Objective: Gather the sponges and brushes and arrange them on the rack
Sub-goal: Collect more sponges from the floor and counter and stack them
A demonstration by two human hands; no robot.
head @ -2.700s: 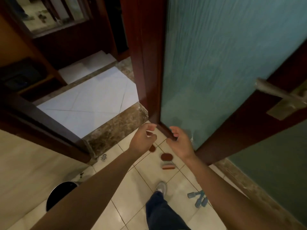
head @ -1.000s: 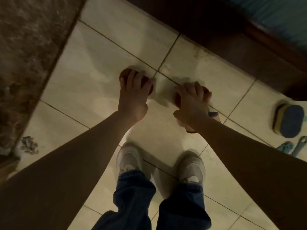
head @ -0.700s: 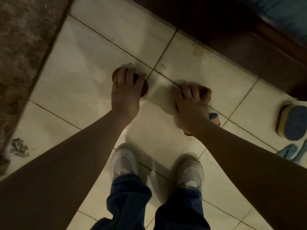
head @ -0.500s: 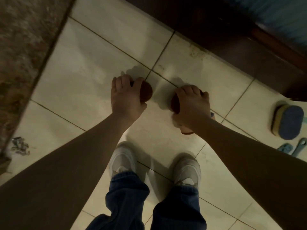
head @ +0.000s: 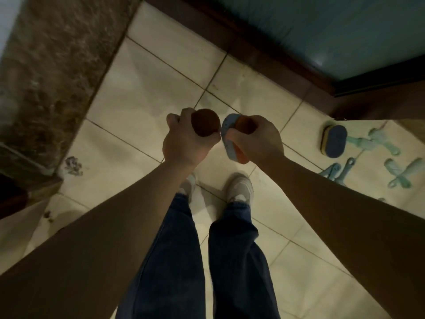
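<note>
Hands [head: 187, 142] [head: 259, 140] around brown sponge [head: 204, 122], blue-faced sponge [head: 228, 138]

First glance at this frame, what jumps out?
Dead centre, above the tiled floor, the left hand grips a round brown sponge. The right hand holds a blue-faced sponge and what looks like a second brown sponge. At the right edge, a blue-topped sponge and several pale green brushes lie on the floor near the door.
</note>
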